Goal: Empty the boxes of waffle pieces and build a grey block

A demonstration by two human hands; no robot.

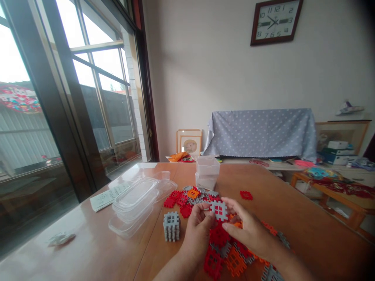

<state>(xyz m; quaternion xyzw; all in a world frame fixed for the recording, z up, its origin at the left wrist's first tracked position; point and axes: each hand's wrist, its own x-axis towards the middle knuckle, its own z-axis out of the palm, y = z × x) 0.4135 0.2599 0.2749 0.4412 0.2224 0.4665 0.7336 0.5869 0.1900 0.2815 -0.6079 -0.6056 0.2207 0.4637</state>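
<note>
1. Left hand (199, 230), right hand (249, 228) — close together, both pinching a grey waffle-block tile (219, 210) over the pile.
2. Red-orange-grey tile pile (213, 261) on wooden table (295, 210) — stacked grey tile cube (171, 226) just left.

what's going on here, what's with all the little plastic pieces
A person's left hand and right hand hold a grey square plastic lattice tile between them, above a heap of red, orange and grey plastic lattice tiles on a brown wooden table. A grey cube of stacked lattice tiles stands just left of the hands, and clear plastic tubs sit further left.
</note>
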